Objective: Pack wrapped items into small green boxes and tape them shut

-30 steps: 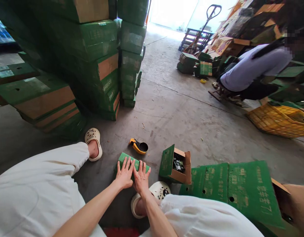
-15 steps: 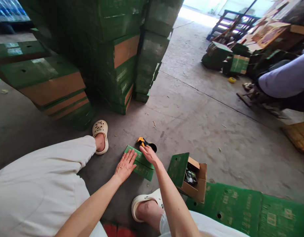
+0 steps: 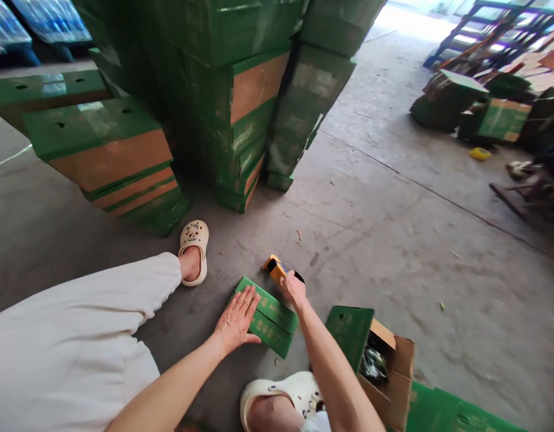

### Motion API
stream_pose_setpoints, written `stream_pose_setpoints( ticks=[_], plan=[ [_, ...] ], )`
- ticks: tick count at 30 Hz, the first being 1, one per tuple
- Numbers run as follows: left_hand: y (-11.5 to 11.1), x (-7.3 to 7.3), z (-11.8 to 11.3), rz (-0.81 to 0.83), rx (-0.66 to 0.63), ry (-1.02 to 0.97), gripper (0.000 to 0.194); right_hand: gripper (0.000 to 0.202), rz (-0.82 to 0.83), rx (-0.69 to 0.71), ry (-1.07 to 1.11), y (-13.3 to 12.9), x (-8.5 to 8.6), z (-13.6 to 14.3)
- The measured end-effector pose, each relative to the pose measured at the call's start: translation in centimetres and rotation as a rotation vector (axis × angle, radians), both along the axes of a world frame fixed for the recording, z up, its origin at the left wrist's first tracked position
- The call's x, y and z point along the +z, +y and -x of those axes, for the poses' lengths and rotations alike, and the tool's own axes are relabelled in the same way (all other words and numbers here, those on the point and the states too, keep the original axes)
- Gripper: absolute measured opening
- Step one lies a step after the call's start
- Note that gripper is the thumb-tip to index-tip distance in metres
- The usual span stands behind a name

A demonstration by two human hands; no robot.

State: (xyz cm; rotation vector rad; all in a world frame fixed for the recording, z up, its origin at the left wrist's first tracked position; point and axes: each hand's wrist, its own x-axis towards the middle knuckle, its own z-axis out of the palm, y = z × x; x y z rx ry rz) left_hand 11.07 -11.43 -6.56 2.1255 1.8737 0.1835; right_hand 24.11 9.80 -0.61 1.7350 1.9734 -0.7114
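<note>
Between my feet lies a small green cardboard box (image 3: pixel 277 324) with its two top flaps folded down to a seam. My left hand (image 3: pixel 237 318) rests flat on the box's left part, fingers stretched out and thumb apart. Just beyond the box's far edge, an orange and black tape dispenser (image 3: pixel 275 267) is tilted on or close above the floor. My right hand (image 3: pixel 293 289) has its fingers closed round the dispenser's near side, partly hiding it.
Tall stacks of green boxes (image 3: pixel 254 132) stand ahead, with lower boxes (image 3: pixel 101 132) to the left. At my right sits an opened box (image 3: pixel 400 366) with dark plastic-wrapped contents, beside flat green cardboard (image 3: pixel 452 411). A yellow tape roll (image 3: pixel 480 154) lies farther off, near a person's foot (image 3: pixel 520 170).
My right hand has closed on the tape dispenser, which has turned a little. My left hand stays flat on the box. The view has swung left, shifting the surroundings rightward.
</note>
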Motion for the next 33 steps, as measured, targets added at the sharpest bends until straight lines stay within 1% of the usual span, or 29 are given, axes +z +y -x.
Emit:
stream_pose_setpoints(
  ticks=[2, 4, 6, 7, 9, 11, 13, 16, 18, 20, 21, 23, 24, 26, 29, 33],
  plan=[
    [0.1, 0.1, -0.1, 0.016, -0.001, 0.000, 0.128, 0.035, 0.020, 0.030, 0.034, 2.2, 1.9, -1.1],
    [0.4, 0.4, -0.3, 0.028, 0.007, -0.004, 0.126, 0.037, 0.066, 0.062, 0.084, 4.2, 4.4, -2.4],
    [1.0, 0.6, -0.7, 0.034, 0.026, -0.008, 0.123, 0.044, 0.125, 0.097, 0.149, 5.1, 7.1, -3.9],
    [1.4, 0.7, -1.0, 0.032, 0.036, -0.008, 0.122, 0.049, 0.173, 0.110, 0.211, 5.0, 8.4, -4.7],
    [2.3, 0.8, -1.6, 0.022, 0.053, -0.009, 0.119, 0.058, 0.302, 0.127, 0.385, 3.7, 10.4, -6.1],
    [3.1, 0.6, -2.0, 0.014, 0.066, -0.016, 0.116, 0.065, 0.406, 0.123, 0.569, 1.6, 11.2, -7.1],
    [3.5, 0.3, -2.2, 0.007, 0.072, -0.035, 0.112, 0.067, 0.409, 0.106, 0.676, -0.4, 10.7, -7.5],
    [3.5, -0.2, -2.1, -0.017, 0.061, -0.074, 0.103, 0.066, 0.332, 0.101, 0.732, -2.1, 8.7, -7.2],
    [3.2, -0.3, -1.9, -0.039, 0.069, -0.094, 0.090, 0.065, 0.285, 0.107, 0.721, -2.4, 7.4, -6.9],
    [3.0, -0.3, -1.8, -0.078, 0.138, -0.109, 0.072, 0.065, 0.261, 0.107, 0.709, -2.5, 6.7, -6.8],
    [2.9, -0.4, -1.7, -0.106, 0.200, -0.128, 0.064, 0.065, 0.262, 0.104, 0.713, -2.6, 6.5, -6.9],
    [3.0, -0.9, -1.3, -0.167, 0.343, -0.224, 0.059, 0.064, 0.286, 0.102, 0.732, -3.0, 6.6, -7.4],
    [3.1, -1.2, -1.0, -0.186, 0.394, -0.321, 0.062, 0.063, 0.283, 0.099, 0.731, -3.3, 6.7, -7.7],
    [3.5, -2.1, -0.2, -0.178, 0.445, -0.533, 0.071, 0.059, 0.253, 0.089, 0.715, -3.9, 6.8, -8.3],
    [4.0, -3.3, 1.2, -0.121, 0.469, -0.741, 0.076, 0.054, 0.210, 0.068, 0.689, -4.6, 7.0, -8.7],
    [3.7, -4.1, 2.4, -0.068, 0.453, -0.846, 0.069, 0.051, 0.206, 0.029, 0.685, -5.1, 7.6, -8.6]
  ],
)
